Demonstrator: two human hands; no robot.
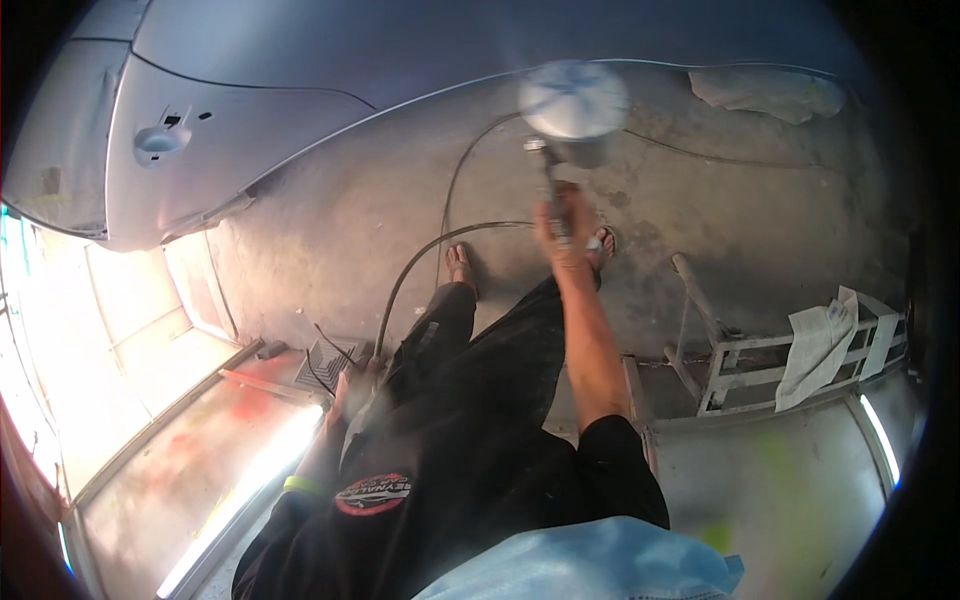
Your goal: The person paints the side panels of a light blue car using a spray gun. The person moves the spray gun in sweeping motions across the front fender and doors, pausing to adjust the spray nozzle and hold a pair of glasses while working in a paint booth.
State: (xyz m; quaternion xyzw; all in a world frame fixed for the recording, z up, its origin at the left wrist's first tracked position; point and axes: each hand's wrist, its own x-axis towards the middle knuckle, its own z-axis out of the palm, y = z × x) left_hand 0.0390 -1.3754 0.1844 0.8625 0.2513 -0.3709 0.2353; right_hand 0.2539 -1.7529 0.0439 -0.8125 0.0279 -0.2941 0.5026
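My right hand [568, 225] is wrapped round the handle of a spray gun [548, 165], with a round white cup [572, 100] on top. The gun is slightly blurred and stands just short of the lower edge of a silver-grey car body [480, 40]. From the gun, a dark air hose [430, 245] curves down and left to my left hand [352, 388]. That hand is closed about the hose beside my left hip, its fingers partly hidden.
A metal frame stand [725, 360] with paper sheets [820, 345] draped over it stands at the right. Covered material [765, 92] lies under the car. Hose also trails over the concrete floor [330, 200]. A bright light tube [245, 500] lines the wall at lower left.
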